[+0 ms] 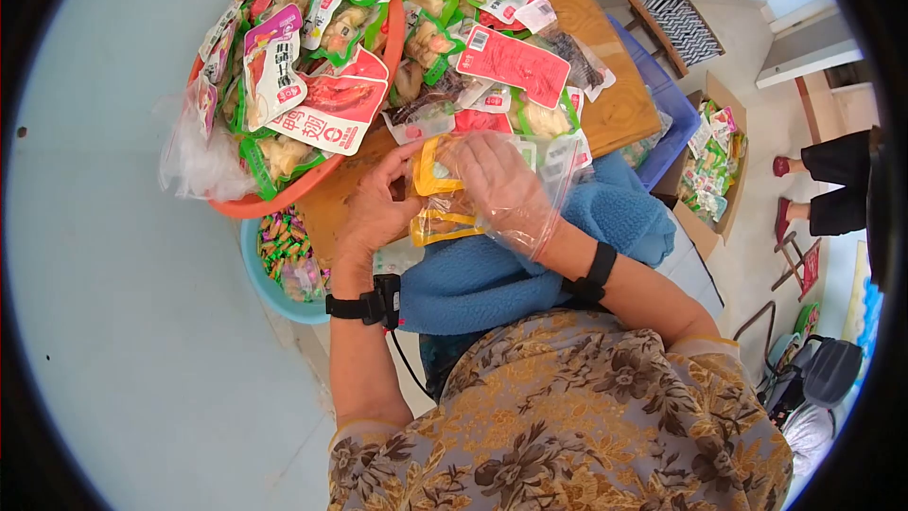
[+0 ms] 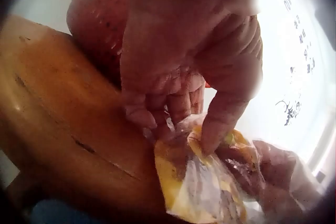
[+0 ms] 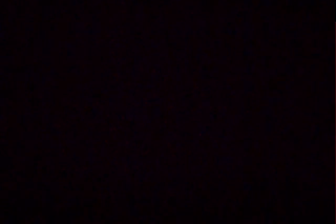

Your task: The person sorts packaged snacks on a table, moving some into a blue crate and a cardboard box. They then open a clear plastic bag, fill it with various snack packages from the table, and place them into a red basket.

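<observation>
Yellow-edged clear packets (image 1: 437,227) lie between the two hands at the table's near edge in the head view. My left hand (image 1: 376,203) pinches their left side between thumb and fingers; the left wrist view shows this hand (image 2: 184,50) with its thumb on the yellow packet (image 2: 181,182). From the right, my right hand (image 1: 501,185) reaches over the packets with bent fingers inside or under a clear plastic bag (image 1: 558,194); which of the two is unclear. The right wrist view is black.
A red basket (image 1: 284,197) heaped with packets stands at the left, above a teal basin (image 1: 253,274) of small wrapped pieces. More packets (image 1: 515,64) cover part of the wooden table (image 1: 619,118). A blue crate (image 1: 673,147) and a cardboard box (image 1: 702,227) stand at the right.
</observation>
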The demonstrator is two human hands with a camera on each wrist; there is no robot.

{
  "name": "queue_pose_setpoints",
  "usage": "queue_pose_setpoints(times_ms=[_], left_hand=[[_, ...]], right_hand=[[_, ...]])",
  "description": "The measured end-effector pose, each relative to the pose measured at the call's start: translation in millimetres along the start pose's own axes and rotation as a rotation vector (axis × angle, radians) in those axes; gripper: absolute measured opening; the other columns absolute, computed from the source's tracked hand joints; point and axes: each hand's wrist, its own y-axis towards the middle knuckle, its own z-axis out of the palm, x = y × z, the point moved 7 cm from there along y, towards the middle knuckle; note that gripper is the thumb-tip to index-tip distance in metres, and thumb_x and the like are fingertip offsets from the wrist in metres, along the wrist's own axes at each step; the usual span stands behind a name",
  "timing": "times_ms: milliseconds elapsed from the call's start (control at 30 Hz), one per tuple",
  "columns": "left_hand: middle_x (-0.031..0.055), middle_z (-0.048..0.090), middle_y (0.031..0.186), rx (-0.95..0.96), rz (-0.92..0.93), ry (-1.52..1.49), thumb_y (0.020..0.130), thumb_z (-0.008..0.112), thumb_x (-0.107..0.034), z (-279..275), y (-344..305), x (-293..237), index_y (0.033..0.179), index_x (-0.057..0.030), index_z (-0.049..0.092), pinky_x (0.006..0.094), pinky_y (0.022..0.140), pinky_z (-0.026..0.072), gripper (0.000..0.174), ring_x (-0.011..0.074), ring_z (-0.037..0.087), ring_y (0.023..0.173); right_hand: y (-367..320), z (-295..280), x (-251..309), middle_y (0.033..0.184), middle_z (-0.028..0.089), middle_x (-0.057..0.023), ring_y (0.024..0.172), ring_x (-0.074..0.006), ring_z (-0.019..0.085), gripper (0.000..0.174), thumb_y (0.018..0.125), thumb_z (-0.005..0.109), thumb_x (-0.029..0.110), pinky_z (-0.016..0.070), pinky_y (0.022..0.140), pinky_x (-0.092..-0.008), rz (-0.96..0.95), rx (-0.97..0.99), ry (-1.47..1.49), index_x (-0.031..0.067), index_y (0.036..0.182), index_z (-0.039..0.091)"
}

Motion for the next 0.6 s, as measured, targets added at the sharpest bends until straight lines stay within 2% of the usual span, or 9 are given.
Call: queue_pose_setpoints(times_ms=[33, 100, 233, 333, 400, 533, 600], left_hand=[[0.0026, 0.069, 0.109, 0.002, -0.005, -0.001, 0.074, 0.07, 0.008, 1, 1, 5, 0.145, -0.0145, 0.049, 0.0255, 0.079, 0.0492, 0.077, 0.0068, 0.06, 0.086], [0.0024, 0.069, 0.108, -0.055, 0.132, -0.033, 0.075, 0.07, 0.007, -1, 3, 2, 0.145, -0.0163, 0.05, 0.0252, 0.075, 0.0491, 0.077, 0.0059, 0.059, 0.082], [0.003, 0.068, 0.109, -0.101, 0.049, -0.092, 0.074, 0.07, 0.007, -2, -1, 1, 0.145, -0.017, 0.05, 0.0245, 0.074, 0.0496, 0.077, 0.0079, 0.06, 0.083], [0.0036, 0.066, 0.115, -0.113, -0.026, -0.018, 0.074, 0.069, 0.009, -2, 5, 14, 0.145, -0.0164, 0.048, 0.0246, 0.075, 0.0508, 0.078, 0.01, 0.061, 0.088], [0.0039, 0.063, 0.119, -0.108, 0.123, -0.093, 0.072, 0.067, 0.011, -1, 8, 9, 0.145, -0.0159, 0.047, 0.0243, 0.074, 0.0506, 0.081, 0.0108, 0.061, 0.09], [0.0042, 0.062, 0.123, -0.106, 0.15, -0.106, 0.07, 0.067, 0.013, 2, 8, 3, 0.145, -0.0135, 0.047, 0.0238, 0.074, 0.0508, 0.082, 0.0108, 0.061, 0.092], [0.0072, 0.057, 0.133, -0.056, 0.101, -0.218, 0.07, 0.065, 0.021, 5, 8, -3, 0.146, -0.0059, 0.043, 0.0303, 0.098, 0.051, 0.084, 0.0153, 0.06, 0.113]], right_hand=[[-1, 1, 0, 0.116, 0.059, -0.0224, 0.109, -0.0387, 0.059, 0.056, 0.077, 0.064, 0.022, 0.0495, 0.096, -0.0471, 0.003, 0.004, 0.003, -0.006, 0.125, 0.054], [-2, 3, -1, 0.116, 0.06, -0.0195, 0.11, -0.0371, 0.06, 0.054, 0.079, 0.064, 0.023, 0.0495, 0.097, -0.0466, 0.013, 0.024, -0.013, -0.003, 0.126, 0.056], [1, 2, -2, 0.115, 0.06, -0.018, 0.109, -0.0366, 0.06, 0.054, 0.079, 0.066, 0.025, 0.0497, 0.096, -0.0459, 0.021, 0.01, 0.015, -0.0019, 0.125, 0.057], [0, 0, -4, 0.113, 0.06, -0.0169, 0.108, -0.036, 0.06, 0.055, 0.079, 0.068, 0.028, 0.0504, 0.095, -0.0445, 0.052, -0.055, 0.089, -0.0006, 0.125, 0.057], [-1, 3, -3, 0.112, 0.06, -0.0156, 0.107, -0.0353, 0.06, 0.057, 0.079, 0.07, 0.03, 0.0511, 0.094, -0.0429, -0.009, -0.045, 0.058, 0.0004, 0.126, 0.057], [0, 0, -5, 0.111, 0.06, -0.0145, 0.104, -0.0341, 0.061, 0.053, 0.079, 0.071, 0.029, 0.0526, 0.09, -0.0418, 0.064, -0.039, 0.135, 0.0026, 0.124, 0.058], [-2, 3, -8, 0.111, 0.06, -0.0147, 0.103, -0.0338, 0.061, 0.053, 0.079, 0.071, 0.028, 0.0532, 0.088, -0.0414, 0.075, -0.073, 0.16, 0.0026, 0.123, 0.058]])
